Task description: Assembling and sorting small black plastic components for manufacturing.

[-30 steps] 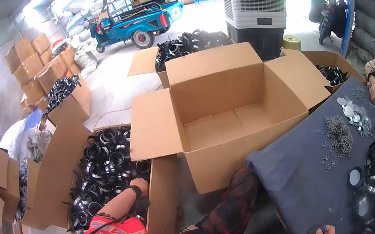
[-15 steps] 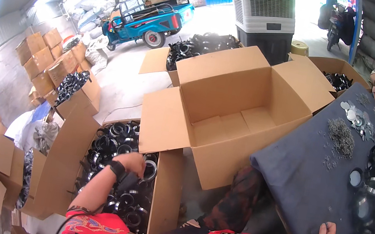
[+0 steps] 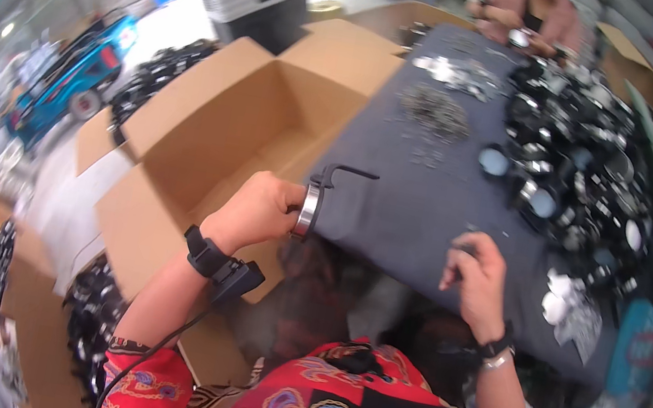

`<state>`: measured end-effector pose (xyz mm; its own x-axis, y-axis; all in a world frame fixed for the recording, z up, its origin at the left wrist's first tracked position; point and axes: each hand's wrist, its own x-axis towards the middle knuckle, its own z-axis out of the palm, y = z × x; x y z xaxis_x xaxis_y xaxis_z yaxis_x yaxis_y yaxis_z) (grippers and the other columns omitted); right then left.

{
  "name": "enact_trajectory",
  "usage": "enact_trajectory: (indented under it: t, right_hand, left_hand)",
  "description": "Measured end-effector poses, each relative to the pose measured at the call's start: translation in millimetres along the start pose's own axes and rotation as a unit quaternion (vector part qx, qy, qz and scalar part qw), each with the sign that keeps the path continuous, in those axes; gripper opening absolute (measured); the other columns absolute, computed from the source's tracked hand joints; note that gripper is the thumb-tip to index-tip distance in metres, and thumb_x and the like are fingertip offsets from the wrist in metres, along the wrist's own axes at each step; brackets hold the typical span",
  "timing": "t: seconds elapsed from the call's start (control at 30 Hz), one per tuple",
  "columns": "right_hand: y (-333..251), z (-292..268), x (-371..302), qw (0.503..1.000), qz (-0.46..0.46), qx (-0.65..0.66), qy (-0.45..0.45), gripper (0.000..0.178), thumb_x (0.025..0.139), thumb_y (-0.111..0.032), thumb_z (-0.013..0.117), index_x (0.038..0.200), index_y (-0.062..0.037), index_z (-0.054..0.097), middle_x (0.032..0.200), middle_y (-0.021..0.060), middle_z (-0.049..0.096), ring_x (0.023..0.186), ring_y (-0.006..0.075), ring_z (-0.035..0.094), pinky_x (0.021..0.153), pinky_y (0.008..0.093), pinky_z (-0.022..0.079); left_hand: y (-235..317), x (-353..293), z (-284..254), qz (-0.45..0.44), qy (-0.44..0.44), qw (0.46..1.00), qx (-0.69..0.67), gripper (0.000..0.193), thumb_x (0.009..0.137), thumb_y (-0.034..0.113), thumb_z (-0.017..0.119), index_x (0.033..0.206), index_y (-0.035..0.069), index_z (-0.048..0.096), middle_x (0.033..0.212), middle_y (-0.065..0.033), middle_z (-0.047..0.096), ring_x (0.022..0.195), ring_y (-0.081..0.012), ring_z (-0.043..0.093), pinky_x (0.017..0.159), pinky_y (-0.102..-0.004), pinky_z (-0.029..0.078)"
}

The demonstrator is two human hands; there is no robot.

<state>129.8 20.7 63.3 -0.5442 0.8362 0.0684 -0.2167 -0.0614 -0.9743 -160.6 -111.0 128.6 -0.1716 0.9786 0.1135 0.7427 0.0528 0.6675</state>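
Note:
My left hand (image 3: 257, 214) is closed on a black ring-shaped part (image 3: 308, 211) with a silver metal band and a bent black arm sticking out at its top. It holds the part upright at the near left edge of a table covered in dark grey cloth (image 3: 386, 140). Over the cloth's near side hovers my right hand (image 3: 480, 284), its fingers curled and the thumb close to them; what lies between them is too blurred to name. Small metal pieces (image 3: 434, 111) lie heaped beyond the hands, with pale round discs (image 3: 458, 76) farther off.
Black ring parts (image 3: 584, 153) are piled along the table's right side. Near them lie white discs (image 3: 559, 299) and a teal packet (image 3: 634, 350). A large open carton (image 3: 212, 110) stands left of the table. Across the table, another person (image 3: 534, 18) handles a round part.
My left hand has come out of the left carton of black rings and over to the table edge, now with a ring part in it. The view has swung right.

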Motion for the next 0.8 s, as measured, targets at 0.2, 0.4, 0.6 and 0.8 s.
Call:
enact_trajectory:
  t: [0.2,0.4,0.6,0.8]
  right_hand:
    - [-18,-19,-9,0.96,-0.069,-0.265,0.051,0.044,0.077,-0.022,0.073,0.113,0.0002,0.061,0.099,0.0092,0.064,0.089,0.0172,0.059,0.079,0.0318,0.048]
    - [-21,-36,-4,0.866,-0.054,-0.485,-0.104,0.046,0.075,-0.018,0.065,0.116,0.0024,0.056,0.091,0.0217,0.065,0.085,0.0364,0.063,0.075,0.0424,0.049]
    - [-7,-60,-17,0.917,0.008,-0.369,-0.153,0.038,0.066,-0.013,0.073,0.096,0.0057,0.06,0.074,0.0149,0.062,0.069,0.0274,0.061,0.061,0.0388,0.046]
    - [3,-61,-21,0.958,0.057,-0.267,-0.084,0.034,0.069,-0.018,0.074,0.089,0.005,0.061,0.072,0.0129,0.061,0.062,0.019,0.058,0.056,0.035,0.045]
  left_hand:
    - [48,60,71,0.299,-0.094,0.931,0.187,0.007,0.072,0.012,0.061,0.07,0.005,0.059,0.069,-0.0145,0.061,0.065,-0.035,0.06,0.061,-0.0431,0.049]
    - [57,48,85,0.334,-0.18,0.887,0.262,0.005,0.073,0.008,0.061,0.077,0.004,0.062,0.072,-0.0145,0.062,0.066,-0.0335,0.061,0.062,-0.0413,0.049]
    - [63,65,114,0.432,-0.13,0.87,0.198,0.01,0.059,0.006,0.067,0.059,0.006,0.057,0.059,-0.0102,0.055,0.054,-0.0332,0.056,0.051,-0.0424,0.044]
    - [58,65,125,0.296,0.119,0.946,-0.055,0.016,0.076,0.001,0.059,0.091,0.001,0.065,0.087,-0.0161,0.063,0.075,-0.0291,0.062,0.068,-0.035,0.049]
